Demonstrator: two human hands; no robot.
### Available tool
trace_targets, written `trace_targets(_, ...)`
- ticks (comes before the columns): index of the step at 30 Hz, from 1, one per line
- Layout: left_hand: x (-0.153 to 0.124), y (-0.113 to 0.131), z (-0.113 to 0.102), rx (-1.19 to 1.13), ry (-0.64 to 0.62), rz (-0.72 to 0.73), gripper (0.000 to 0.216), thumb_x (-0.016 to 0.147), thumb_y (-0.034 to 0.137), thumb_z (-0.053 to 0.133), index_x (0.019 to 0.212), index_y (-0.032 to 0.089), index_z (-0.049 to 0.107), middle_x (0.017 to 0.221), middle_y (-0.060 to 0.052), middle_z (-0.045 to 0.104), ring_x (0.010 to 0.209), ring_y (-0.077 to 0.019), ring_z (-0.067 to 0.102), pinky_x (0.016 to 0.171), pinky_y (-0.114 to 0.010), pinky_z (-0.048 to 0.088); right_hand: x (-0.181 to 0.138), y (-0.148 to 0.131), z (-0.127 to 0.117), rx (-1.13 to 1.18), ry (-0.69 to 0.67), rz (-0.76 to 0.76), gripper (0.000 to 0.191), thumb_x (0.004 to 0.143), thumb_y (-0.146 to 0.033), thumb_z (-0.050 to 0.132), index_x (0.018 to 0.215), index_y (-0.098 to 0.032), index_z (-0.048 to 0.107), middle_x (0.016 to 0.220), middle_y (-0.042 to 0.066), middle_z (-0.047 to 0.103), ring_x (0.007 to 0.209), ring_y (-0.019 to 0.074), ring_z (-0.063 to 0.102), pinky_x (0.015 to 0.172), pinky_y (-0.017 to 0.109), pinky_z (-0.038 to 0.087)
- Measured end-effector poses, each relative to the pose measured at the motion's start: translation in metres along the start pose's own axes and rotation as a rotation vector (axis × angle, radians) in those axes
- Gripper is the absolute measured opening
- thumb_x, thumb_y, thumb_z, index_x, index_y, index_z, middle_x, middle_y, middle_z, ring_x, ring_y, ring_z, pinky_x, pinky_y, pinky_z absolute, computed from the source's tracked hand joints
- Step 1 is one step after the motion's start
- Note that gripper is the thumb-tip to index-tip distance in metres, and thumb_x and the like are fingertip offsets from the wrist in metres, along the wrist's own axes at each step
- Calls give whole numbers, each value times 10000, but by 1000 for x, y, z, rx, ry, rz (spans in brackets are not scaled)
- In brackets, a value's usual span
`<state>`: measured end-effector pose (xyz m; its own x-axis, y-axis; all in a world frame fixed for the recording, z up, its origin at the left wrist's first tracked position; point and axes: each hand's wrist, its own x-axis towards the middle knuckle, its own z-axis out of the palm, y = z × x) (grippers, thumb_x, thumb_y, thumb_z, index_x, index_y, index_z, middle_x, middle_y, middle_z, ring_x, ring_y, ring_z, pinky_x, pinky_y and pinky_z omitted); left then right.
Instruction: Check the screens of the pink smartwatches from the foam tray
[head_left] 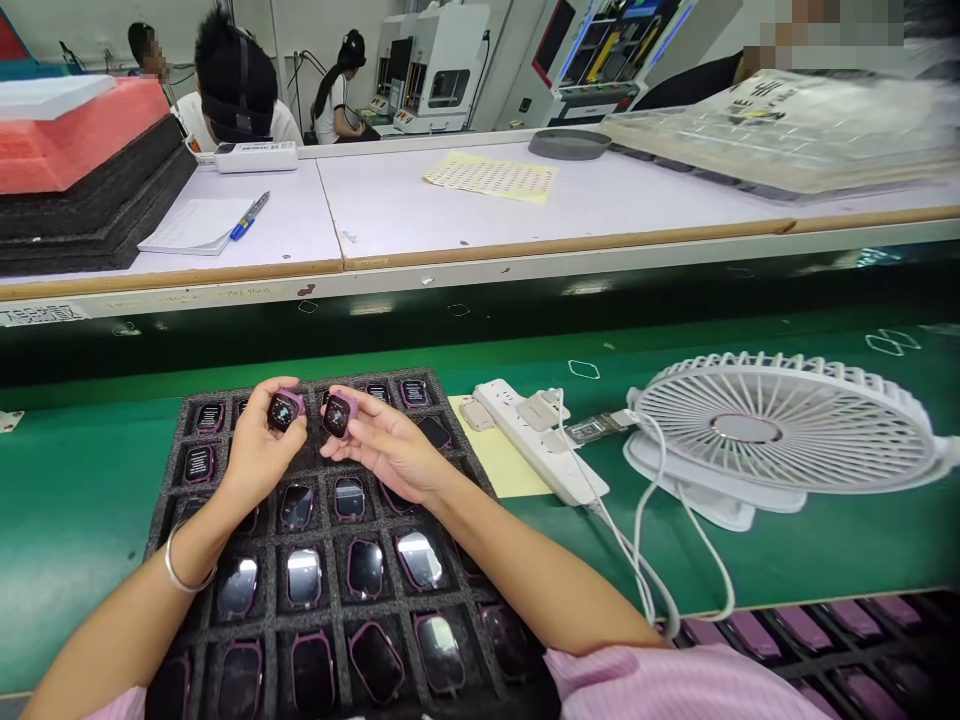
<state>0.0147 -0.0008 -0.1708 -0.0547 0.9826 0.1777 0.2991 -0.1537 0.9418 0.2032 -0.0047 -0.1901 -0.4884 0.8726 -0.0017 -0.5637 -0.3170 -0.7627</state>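
Observation:
My left hand (259, 445) is closed around a small pink smartwatch body (285, 410) with a dark lit screen. My right hand (382, 445) pinches a second pink smartwatch body (337, 414) between thumb and fingers. Both watches face up, side by side, a few centimetres apart, above the far rows of a black foam tray (169, 480). The tray's pockets hold several more pink watch bodies (365, 568), screens up. A silver bangle (184, 570) circles my left wrist.
A white power strip (525, 440) with plugs and white cables lies right of the tray on a yellow sheet (510, 470). A white desk fan (780, 425) lies face up. Another tray of watches (810, 630) sits near right. People work beyond the white bench (450, 215).

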Motion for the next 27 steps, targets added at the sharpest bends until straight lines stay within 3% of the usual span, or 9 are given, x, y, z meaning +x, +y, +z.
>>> trace_targets(5, -5, 7, 4, -24, -15, -4, 439, 733, 273, 663, 1161, 199, 602, 962, -25, 620, 854, -167, 582, 699, -269, 448, -4, 3, -4, -14, -4, 29, 506, 822, -337, 857, 1274, -268, 640, 1082, 21, 687, 855, 174, 746, 828, 312, 564)
trace_targets(15, 0, 2, 3, 17, -49, -47, 421, 757, 262, 628, 1168, 191, 576, 906, 10, 579, 594, -89, 443, 513, -225, 344, 4, -1, -17, -28, 17, 44, 503, 814, -343, 862, 1275, -274, 673, 993, 7, 666, 767, 143, 684, 753, 295, 528)
trace_targets(27, 5, -7, 7, 65, -25, -25, 393, 746, 273, 601, 1129, 187, 586, 979, -28, 619, 683, -121, 507, 546, -232, 372, 18, 2, -26, -52, 22, 74, 507, 813, -339, 857, 1284, -270, 681, 965, 11, 641, 742, 138, 644, 750, 311, 511)
